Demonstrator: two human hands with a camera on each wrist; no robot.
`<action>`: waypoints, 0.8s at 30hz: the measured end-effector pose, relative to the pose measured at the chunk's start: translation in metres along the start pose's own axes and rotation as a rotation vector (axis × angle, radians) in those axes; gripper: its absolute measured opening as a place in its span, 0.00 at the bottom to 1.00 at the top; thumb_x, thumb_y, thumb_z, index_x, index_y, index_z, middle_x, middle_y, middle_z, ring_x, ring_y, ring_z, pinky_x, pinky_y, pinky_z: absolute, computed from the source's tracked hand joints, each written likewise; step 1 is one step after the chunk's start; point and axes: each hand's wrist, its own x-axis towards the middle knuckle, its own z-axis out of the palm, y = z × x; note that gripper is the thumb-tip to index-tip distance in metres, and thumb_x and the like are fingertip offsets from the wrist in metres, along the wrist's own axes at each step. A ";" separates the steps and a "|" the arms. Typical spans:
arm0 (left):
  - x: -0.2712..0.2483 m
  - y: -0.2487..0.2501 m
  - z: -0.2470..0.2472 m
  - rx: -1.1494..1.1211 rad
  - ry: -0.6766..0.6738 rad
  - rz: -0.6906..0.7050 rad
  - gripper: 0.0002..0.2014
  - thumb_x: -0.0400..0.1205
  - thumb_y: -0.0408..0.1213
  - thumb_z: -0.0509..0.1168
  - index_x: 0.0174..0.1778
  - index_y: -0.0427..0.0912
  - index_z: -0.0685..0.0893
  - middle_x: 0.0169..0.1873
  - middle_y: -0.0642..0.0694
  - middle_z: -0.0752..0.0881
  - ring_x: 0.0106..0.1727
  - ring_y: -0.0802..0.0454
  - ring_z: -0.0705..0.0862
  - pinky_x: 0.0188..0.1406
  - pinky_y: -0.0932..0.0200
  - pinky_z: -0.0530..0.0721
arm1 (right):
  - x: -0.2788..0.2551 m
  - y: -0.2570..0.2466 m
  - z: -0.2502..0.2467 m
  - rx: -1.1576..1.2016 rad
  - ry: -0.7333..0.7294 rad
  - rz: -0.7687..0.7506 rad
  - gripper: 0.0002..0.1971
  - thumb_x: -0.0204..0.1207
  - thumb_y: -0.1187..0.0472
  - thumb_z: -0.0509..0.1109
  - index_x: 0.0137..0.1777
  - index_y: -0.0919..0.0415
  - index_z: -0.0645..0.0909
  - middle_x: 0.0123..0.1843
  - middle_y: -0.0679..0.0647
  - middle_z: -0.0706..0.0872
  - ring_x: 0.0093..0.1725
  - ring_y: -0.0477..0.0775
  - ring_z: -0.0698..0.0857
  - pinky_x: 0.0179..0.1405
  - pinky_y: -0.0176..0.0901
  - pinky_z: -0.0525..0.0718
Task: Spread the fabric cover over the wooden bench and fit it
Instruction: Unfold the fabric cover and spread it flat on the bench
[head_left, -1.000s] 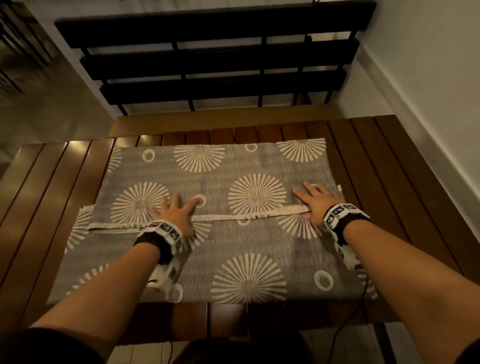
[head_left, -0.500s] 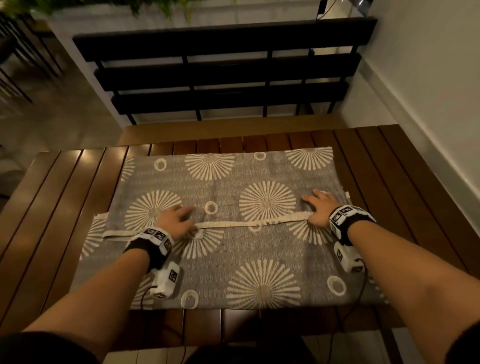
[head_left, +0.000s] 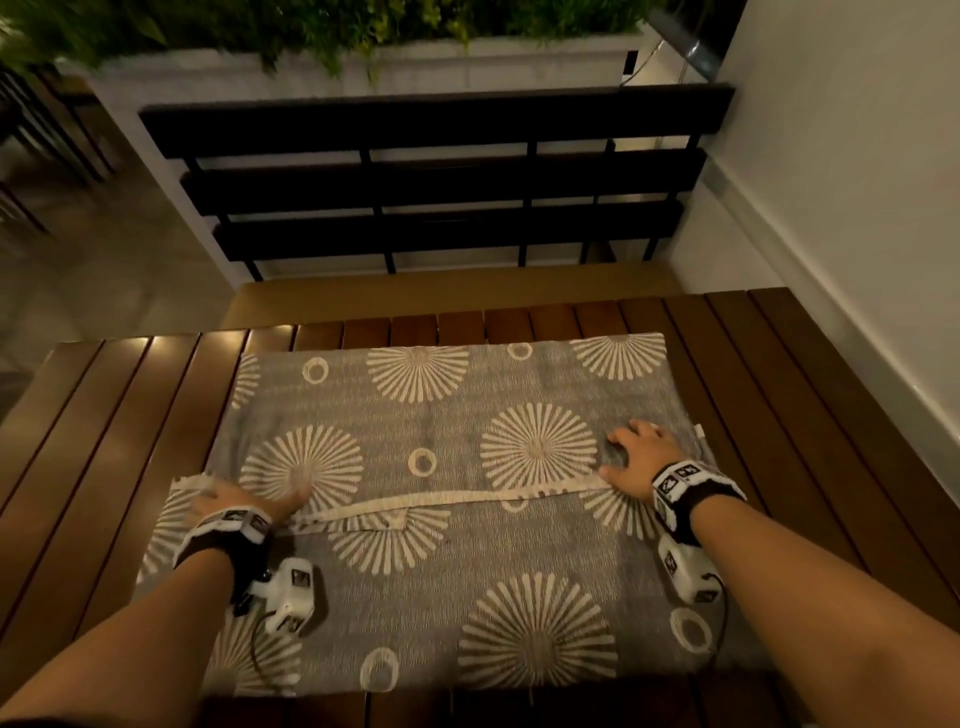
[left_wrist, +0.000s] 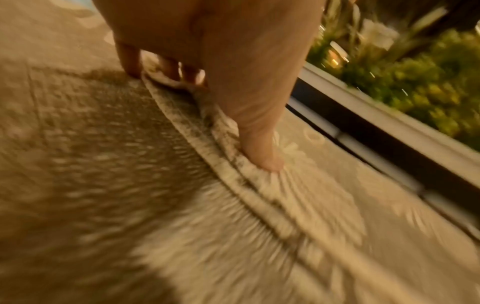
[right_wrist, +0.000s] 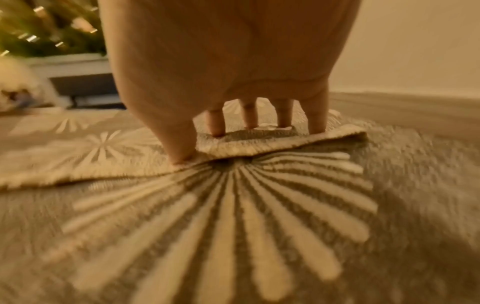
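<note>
A grey fabric cover (head_left: 431, 436) with cream sunburst prints lies folded on the brown slatted wooden bench (head_left: 779, 389). A cream hem (head_left: 467, 499) of the upper fold runs across its middle. My left hand (head_left: 244, 501) sits at the hem's left end; in the left wrist view the left hand (left_wrist: 215, 117) has curled fingers and the thumb bunching the hem. My right hand (head_left: 641, 457) is at the hem's right end. In the right wrist view the right hand (right_wrist: 228, 142) is arched, fingertips and thumb pinching up the fold's corner.
Beyond the bench stands a black slatted backrest (head_left: 436, 182) over a lighter wooden seat (head_left: 441, 291). A white planter (head_left: 363, 67) with green plants sits behind it. A white wall (head_left: 857, 208) runs along the right; tiled floor lies to the left.
Both hands went from lying flat on the fabric to curled on the hem. The left hand slid left along the hem and the right slightly right. The head view tilted up.
</note>
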 end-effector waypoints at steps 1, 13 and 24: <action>-0.002 0.000 0.001 0.058 0.017 0.029 0.75 0.43 0.88 0.58 0.80 0.37 0.59 0.77 0.30 0.63 0.75 0.26 0.65 0.70 0.27 0.69 | 0.000 -0.001 0.001 -0.017 0.006 0.007 0.29 0.78 0.38 0.59 0.76 0.48 0.65 0.84 0.57 0.56 0.81 0.70 0.55 0.77 0.64 0.66; -0.027 0.018 -0.017 -0.193 -0.184 0.025 0.23 0.72 0.37 0.74 0.61 0.35 0.77 0.46 0.35 0.87 0.33 0.41 0.83 0.31 0.55 0.82 | -0.004 0.002 -0.008 0.319 0.171 0.456 0.55 0.63 0.39 0.79 0.83 0.60 0.52 0.83 0.67 0.54 0.79 0.73 0.63 0.72 0.65 0.71; -0.050 0.008 0.004 -0.165 -0.400 0.089 0.25 0.80 0.34 0.68 0.74 0.35 0.71 0.60 0.31 0.83 0.44 0.38 0.85 0.45 0.48 0.85 | -0.013 0.000 -0.008 0.375 0.069 0.456 0.37 0.70 0.59 0.79 0.74 0.73 0.67 0.73 0.70 0.75 0.70 0.69 0.76 0.66 0.56 0.76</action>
